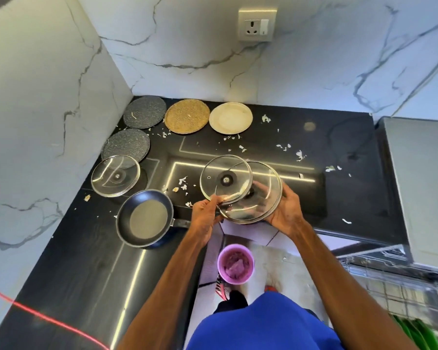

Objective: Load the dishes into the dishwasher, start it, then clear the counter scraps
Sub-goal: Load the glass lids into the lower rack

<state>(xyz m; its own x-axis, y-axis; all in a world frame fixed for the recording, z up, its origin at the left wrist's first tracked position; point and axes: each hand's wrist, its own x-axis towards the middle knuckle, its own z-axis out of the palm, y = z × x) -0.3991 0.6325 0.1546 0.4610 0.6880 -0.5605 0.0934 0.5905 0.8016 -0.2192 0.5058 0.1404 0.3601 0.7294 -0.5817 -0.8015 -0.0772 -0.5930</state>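
A corner is formed by two white walls (48,97) veined in grey. A switched socket (257,24) is mounted on the rear wall. Strip lighting is reflected in the glossy black countertop (86,261). Pale tiles are laid on the floor (248,233).

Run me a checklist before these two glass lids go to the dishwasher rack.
1. Left hand pinches the small lid by its rim: ok.
2. Right hand holds the large lid at its edge, fingers beneath it: ok.
3. Lids kept apart: not ok. The small lid overlaps the large one.
4. Dishwasher rack is pulled out on the right: ok.
5. Free slot for the lids in the rack: cannot tell, as it is blurred.
6. Floor clear for the turn: not ok. A bucket stands by the feet.
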